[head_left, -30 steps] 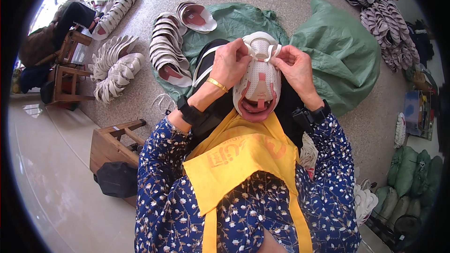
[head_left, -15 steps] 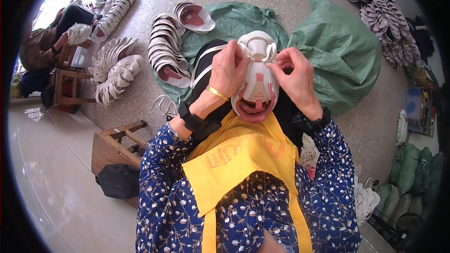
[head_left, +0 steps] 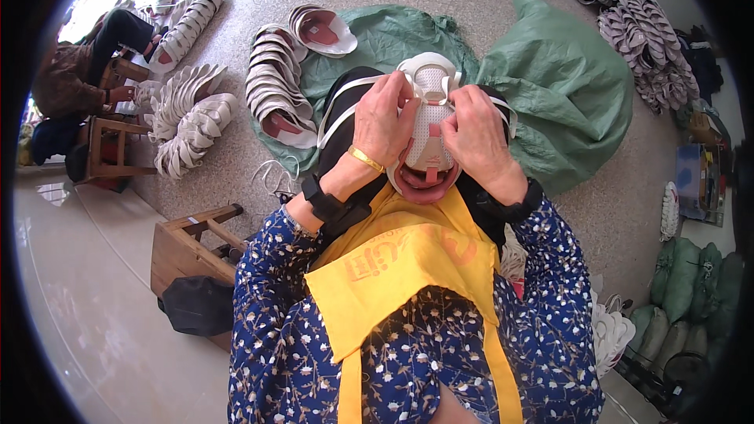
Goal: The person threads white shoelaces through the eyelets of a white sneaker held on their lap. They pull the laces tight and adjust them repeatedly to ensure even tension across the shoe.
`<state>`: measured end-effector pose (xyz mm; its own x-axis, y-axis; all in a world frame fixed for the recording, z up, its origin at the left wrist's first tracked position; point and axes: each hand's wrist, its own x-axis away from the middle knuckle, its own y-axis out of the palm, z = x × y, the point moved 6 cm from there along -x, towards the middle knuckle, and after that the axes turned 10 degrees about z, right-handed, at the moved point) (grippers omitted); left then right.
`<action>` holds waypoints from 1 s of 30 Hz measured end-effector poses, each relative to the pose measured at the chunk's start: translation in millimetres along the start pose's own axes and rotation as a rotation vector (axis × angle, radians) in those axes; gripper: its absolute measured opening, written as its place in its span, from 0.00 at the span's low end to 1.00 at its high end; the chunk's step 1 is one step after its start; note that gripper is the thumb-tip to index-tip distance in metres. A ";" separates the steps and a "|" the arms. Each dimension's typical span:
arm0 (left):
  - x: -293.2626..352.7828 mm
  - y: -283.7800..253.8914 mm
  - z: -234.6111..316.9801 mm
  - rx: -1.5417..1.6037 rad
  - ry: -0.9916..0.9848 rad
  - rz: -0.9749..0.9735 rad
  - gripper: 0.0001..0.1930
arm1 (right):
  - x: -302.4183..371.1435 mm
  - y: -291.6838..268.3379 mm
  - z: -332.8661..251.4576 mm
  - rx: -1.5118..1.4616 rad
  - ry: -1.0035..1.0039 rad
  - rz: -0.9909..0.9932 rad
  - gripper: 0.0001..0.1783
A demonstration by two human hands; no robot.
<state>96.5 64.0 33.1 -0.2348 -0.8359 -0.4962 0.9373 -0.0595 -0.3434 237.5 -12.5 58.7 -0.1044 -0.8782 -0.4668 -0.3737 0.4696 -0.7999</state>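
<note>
A white and pink shoe upper (head_left: 422, 137) rests on my lap, its toe pointing away and its pink collar towards me. A white shoelace (head_left: 340, 119) runs through its front eyelets, with one long end lying over my left knee and another hanging past my right hand. My left hand (head_left: 382, 119), fingers pinched, grips the lace at the shoe's left side. On the other side my right hand (head_left: 477, 132) is closed in a pinch at the lace, just by the eyelets. The pinched fingertips hide part of the lacing.
Nested shoe uppers (head_left: 276, 82) stand in a row on a green sheet (head_left: 385, 23) at the left. A bulging green sack (head_left: 558, 102) lies right. A wooden stool (head_left: 188, 247) stands near left. Another person (head_left: 75, 78) sits at far left among more uppers.
My right hand has moved left and inward over the shoe, and a lace end now trails out beyond it. The left hand stays nearly in place. The person at far left has lowered an upper.
</note>
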 end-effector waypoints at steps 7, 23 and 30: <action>3.4 9.0 28.5 -0.094 0.155 -0.107 0.12 | -4.5 2.9 13.1 -0.118 0.038 -0.066 0.11; 7.6 30.0 25.0 -0.204 0.277 -0.212 0.09 | -3.4 -7.3 16.6 -0.340 0.035 0.002 0.07; 10.5 37.7 27.6 -0.271 0.380 -0.224 0.12 | 2.4 -7.2 17.4 -0.345 0.134 0.073 0.17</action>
<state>136.5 37.9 36.9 -0.5464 -0.5584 -0.6242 0.7648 -0.0289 -0.6436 256.0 -16.4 56.8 -0.2537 -0.8584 -0.4459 -0.6471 0.4933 -0.5813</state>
